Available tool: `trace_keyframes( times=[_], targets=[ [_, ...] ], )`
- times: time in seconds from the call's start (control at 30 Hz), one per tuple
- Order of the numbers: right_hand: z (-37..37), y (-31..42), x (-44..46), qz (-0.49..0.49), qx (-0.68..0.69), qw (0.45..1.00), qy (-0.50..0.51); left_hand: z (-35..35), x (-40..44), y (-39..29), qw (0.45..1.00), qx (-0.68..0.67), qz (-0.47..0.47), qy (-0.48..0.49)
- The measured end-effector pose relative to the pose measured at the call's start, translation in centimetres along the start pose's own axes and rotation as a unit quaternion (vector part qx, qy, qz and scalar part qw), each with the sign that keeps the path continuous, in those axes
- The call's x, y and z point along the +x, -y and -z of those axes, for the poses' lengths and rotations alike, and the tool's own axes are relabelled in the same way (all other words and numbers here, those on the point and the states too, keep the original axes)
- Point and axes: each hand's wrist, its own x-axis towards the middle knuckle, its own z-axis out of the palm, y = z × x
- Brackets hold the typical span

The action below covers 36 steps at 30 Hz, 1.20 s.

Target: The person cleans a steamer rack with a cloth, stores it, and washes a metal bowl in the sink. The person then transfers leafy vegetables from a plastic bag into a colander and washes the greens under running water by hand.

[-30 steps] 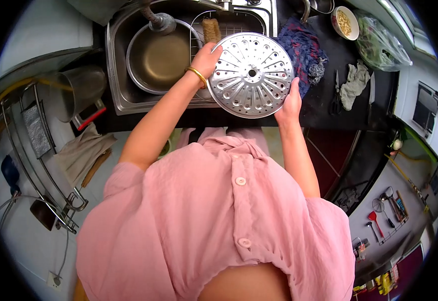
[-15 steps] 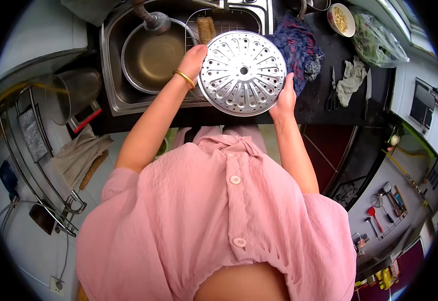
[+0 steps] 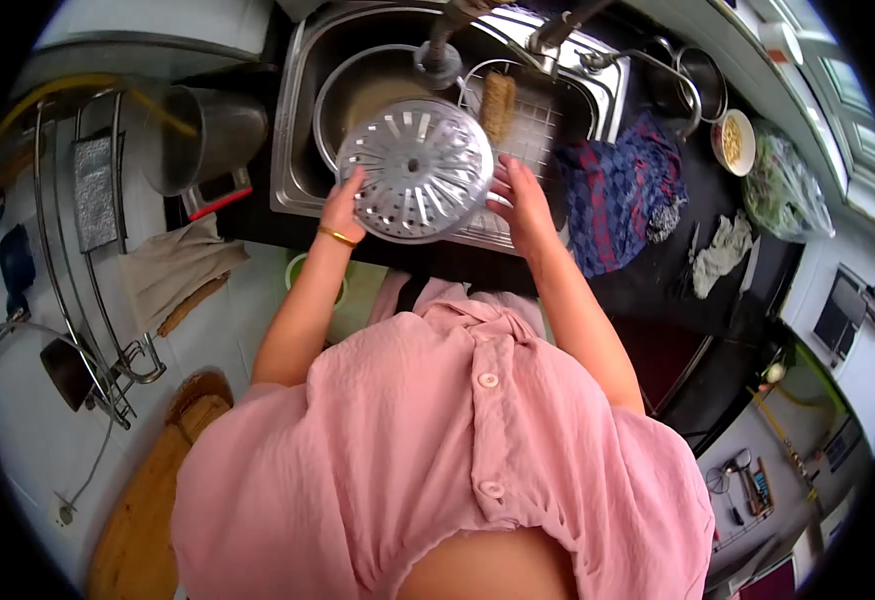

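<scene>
A round steamer plate (image 3: 417, 185) of shiny metal, pierced with slots and small holes, hangs tilted over the sink's front edge. My left hand (image 3: 341, 212) grips its left rim, the thumb on top and the other fingers hidden beneath. By the right rim is my right hand (image 3: 525, 205), its fingers spread; contact with the rim cannot be made out. Behind the plate, a large metal basin (image 3: 342, 90) sits in the sink (image 3: 292, 150), partly covered by it. A brown scrubbing brush or loofah (image 3: 497, 108) lies on the wire rack (image 3: 539, 125) in the right sink bowl.
Faucet (image 3: 439, 62) stands over the basin. Right of the sink, the dark counter holds a blue-red cloth (image 3: 622, 195), a bowl of pale pieces (image 3: 733, 142), a plastic bag of greens (image 3: 787, 190), a grey rag (image 3: 721, 255) and a knife (image 3: 749, 264). Metal rails (image 3: 52, 210) line the left wall.
The steamer plate has moved left relative to the sink, now overlapping the basin. My right hand's fingers have spread from their hold on its right rim. The view has shifted and turned.
</scene>
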Motion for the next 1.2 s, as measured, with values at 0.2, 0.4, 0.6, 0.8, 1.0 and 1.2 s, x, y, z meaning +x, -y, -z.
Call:
trace_keyframes(
  times=[0.2,0.4,0.6,0.8,1.0,1.2],
  targets=[
    [-0.5,1.6,5.3,0.373,-0.256,0.883,-0.125,1.3,-0.4,-4.2,0.985,-0.072,-0.119,-0.102],
    [-2.9,12.0,8.0,0.455,-0.404,0.790,-0.076,-2.7,2.0,-4.4,0.990,-0.052,-0.122,-0.054],
    [-3.3,11.3,7.9,0.427,-0.542,0.722,-0.056,-3.9,4.8,-4.2,0.997,-0.049,-0.062,-0.005],
    [-2.8,8.4,3.0,0.538,-0.459,0.698,-0.116,-3.7,6.8,-4.4,0.996,-0.065,-0.028,0.052],
    [-1.4,3.2,6.6,0.071,-0.024,0.995,0.067,-2.5,9.3,-4.1,0.992,-0.064,-0.005,0.110],
    [-3.6,2.7,9.7,0.147,-0.027,0.986,0.077,-8.1,12.1,-3.6,0.695,0.579,-0.352,-0.239]
  ],
)
